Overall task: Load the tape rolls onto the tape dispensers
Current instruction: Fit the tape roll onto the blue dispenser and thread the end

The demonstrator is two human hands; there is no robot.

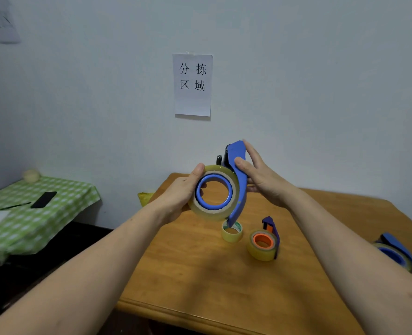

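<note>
Now a clear tape roll, gripped by the left hand, is seated on the blue dispenser clasped by the right hand above the wooden table; next, the tape end probably must be threaded.

Near table bare, loose roll, loaded dispenser beyond

You see three dispensers: one mid-frame, one lower right, one at the right edge, each carrying a roll. One loose roll sits at centre.
</note>
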